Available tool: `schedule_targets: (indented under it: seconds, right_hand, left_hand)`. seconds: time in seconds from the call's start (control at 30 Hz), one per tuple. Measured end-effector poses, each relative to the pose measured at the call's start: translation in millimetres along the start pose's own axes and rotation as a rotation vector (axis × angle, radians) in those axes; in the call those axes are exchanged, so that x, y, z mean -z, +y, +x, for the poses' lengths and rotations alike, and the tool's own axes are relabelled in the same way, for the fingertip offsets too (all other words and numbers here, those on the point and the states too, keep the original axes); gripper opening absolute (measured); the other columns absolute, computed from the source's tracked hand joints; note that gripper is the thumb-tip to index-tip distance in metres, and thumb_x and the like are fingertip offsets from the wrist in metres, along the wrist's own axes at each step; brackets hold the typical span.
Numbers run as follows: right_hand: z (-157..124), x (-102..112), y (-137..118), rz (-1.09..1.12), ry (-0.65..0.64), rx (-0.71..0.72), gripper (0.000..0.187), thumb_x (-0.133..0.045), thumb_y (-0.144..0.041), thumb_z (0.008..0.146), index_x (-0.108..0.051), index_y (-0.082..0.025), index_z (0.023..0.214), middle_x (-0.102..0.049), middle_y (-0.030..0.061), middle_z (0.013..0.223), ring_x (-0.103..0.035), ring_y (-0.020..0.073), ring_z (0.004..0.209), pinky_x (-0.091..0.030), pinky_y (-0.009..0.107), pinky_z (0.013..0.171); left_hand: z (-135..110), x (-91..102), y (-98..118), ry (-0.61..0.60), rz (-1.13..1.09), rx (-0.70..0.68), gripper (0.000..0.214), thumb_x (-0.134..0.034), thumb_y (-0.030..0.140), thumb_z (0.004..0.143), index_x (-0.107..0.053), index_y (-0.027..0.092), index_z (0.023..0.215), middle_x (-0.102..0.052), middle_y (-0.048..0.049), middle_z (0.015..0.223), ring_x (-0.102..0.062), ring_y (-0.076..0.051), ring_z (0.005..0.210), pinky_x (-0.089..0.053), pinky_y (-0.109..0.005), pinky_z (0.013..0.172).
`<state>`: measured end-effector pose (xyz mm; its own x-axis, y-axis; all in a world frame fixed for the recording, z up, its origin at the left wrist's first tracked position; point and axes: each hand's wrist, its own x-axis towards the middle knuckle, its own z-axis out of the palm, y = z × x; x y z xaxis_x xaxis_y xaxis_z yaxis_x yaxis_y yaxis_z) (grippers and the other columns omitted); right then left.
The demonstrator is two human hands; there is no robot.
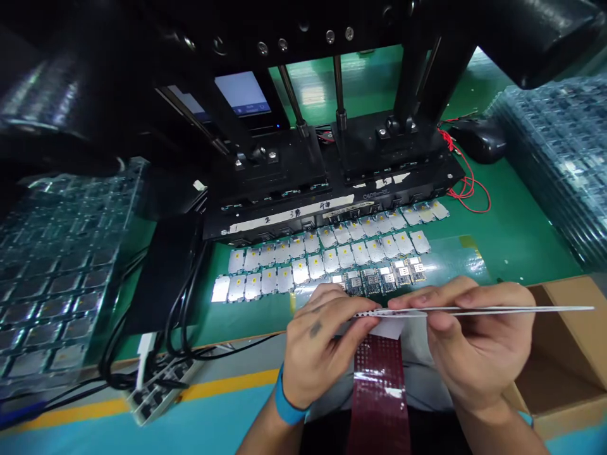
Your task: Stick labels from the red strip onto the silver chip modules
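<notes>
My left hand (317,344), with a blue band at the wrist, pinches the left end of thin white sheets (512,309) seen nearly edge-on. My right hand (478,341) grips the same sheets farther right, thumb below and fingers above. Small dark marks run along the edge near my left fingertips. A pale flap (389,328) hangs under the fingers, and below it a glossy dark red strip (379,392) with rows of small spots drops toward my lap. Just beyond the hands lie small circuit boards (403,273) with metal parts.
Rows of silver-shielded boards (284,278) cover the green mat before a black test fixture (284,215). Clear trays are stacked left (57,272) and right (569,158). A cardboard box (569,341), mouse (478,140), red wires (469,186) and power strip (161,388) are around.
</notes>
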<state>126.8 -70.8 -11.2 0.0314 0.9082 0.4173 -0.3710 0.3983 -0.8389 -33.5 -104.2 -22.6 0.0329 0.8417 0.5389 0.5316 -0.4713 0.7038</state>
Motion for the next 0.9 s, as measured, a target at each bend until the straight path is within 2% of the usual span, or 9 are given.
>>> schedule_targets:
  seconds: [0.17, 0.4, 0.9]
  right_hand:
    - [0.0, -0.9, -2.6, -0.006, 0.003, -0.009, 0.031, -0.070, -0.003, 0.086, -0.061, -0.023, 0.107, -0.072, -0.0011, 0.086, -0.075, 0.0164, 0.073, -0.070, 0.036, 0.068]
    - [0.8, -1.0, -2.8, -0.010, -0.011, -0.008, 0.031, -0.070, -0.002, 0.086, -0.061, -0.023, 0.107, -0.073, -0.0006, 0.086, -0.075, 0.0169, 0.073, -0.071, 0.038, 0.072]
    - [1.4, -2.0, -2.5, -0.012, -0.011, -0.016, 0.034, -0.069, 0.001, 0.084, -0.062, -0.023, 0.107, -0.072, -0.0015, 0.084, -0.074, 0.0152, 0.073, -0.071, 0.035, 0.068]
  left_hand:
    - [-0.2, -0.1, 0.0, -0.002, 0.002, 0.001, 0.008, -0.057, 0.024, 0.101, -0.064, 0.021, 0.103, -0.074, 0.0016, 0.082, -0.064, -0.011, 0.072, -0.054, -0.030, 0.071]
    - [-0.5, 0.4, 0.3, -0.001, -0.010, -0.002, 0.007, -0.058, 0.023, 0.100, -0.064, 0.020, 0.103, -0.074, 0.0019, 0.083, -0.063, -0.011, 0.072, -0.054, -0.030, 0.072]
    - [1.0, 0.5, 0.6, 0.000, -0.049, 0.010, 0.007, -0.060, 0.021, 0.099, -0.064, 0.022, 0.104, -0.075, 0.0021, 0.083, -0.064, -0.011, 0.071, -0.054, -0.031, 0.070]
